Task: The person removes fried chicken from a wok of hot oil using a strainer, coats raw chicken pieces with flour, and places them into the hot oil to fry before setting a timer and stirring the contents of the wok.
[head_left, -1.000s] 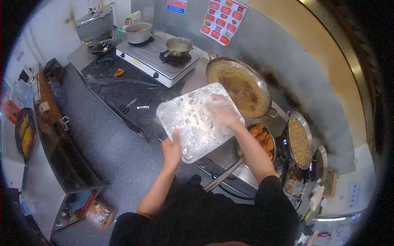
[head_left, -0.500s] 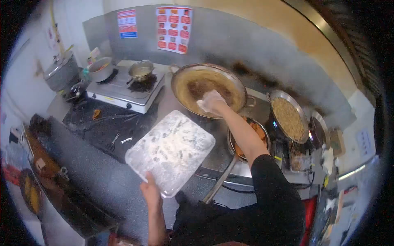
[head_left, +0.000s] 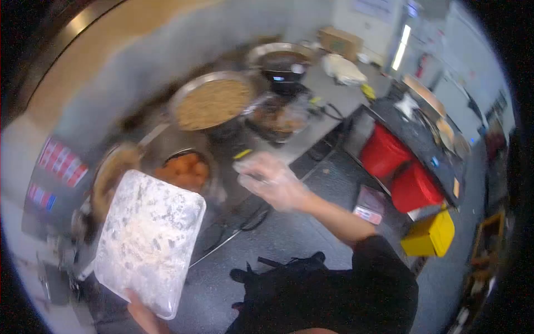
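Note:
My left hand [head_left: 143,314] grips the lower edge of a rectangular tray [head_left: 181,267], which is dusted with white powder and held tilted in front of me. Its fingers are partly hidden behind the tray. My right hand [head_left: 272,181], in a clear thin glove, is raised over the counter's front edge, apart from the tray. Its fingers are loosely curled with a gap at the thumb, and nothing shows in them. Beyond the tray is a pot of orange pieces [head_left: 183,171]. The tray partly covers a large wide pan [head_left: 105,175] at the left.
A wide pan of tan food [head_left: 214,103] stands along the wall, with a dark bowl [head_left: 283,64] farther on. A plastic-wrapped pack [head_left: 278,117] lies beside it. At the right are red chairs [head_left: 386,150] and a yellow bin [head_left: 428,234]. Cables hang by the counter edge.
My view has swung to the right. My right hand has left the large pan and is now over the counter's front edge. The tray stays in my left hand, turned more upright in view.

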### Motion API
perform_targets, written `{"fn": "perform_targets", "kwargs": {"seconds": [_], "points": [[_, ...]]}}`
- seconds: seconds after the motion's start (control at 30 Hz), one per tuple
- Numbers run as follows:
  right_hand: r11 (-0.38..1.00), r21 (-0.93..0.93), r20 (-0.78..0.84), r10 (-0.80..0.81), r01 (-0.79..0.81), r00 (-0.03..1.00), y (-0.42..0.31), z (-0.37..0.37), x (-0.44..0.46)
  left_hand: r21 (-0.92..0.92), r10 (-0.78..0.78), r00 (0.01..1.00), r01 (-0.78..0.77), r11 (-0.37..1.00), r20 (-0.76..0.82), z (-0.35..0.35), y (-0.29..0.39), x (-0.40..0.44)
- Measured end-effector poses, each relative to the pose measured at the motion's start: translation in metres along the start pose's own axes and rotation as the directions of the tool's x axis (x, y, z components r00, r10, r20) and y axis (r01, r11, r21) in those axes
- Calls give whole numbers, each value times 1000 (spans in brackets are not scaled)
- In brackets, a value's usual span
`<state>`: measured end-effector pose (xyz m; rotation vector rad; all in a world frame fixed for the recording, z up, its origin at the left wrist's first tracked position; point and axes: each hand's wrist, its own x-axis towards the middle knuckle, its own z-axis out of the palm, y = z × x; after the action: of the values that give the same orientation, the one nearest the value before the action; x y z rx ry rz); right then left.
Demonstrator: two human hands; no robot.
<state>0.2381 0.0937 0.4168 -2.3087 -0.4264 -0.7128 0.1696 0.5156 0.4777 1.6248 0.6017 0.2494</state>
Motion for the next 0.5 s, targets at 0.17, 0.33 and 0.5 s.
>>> {"fn": "perform_targets", "kwargs": {"seconds": [0.17, 0.33, 0.5], "points": [[667, 50, -346, 710, -744, 613, 64, -140, -270, 173, -34, 966, -11, 985, 255, 219, -30, -107], [88, 284, -486, 872, -955, -65, 58, -196, -469, 93, -225, 524, 267, 959, 822, 426, -102, -220], [-136, 361, -679, 639, -922, -360, 38, -233, -614, 130, -206, 226, 313, 941, 952, 622, -221, -357]]}}
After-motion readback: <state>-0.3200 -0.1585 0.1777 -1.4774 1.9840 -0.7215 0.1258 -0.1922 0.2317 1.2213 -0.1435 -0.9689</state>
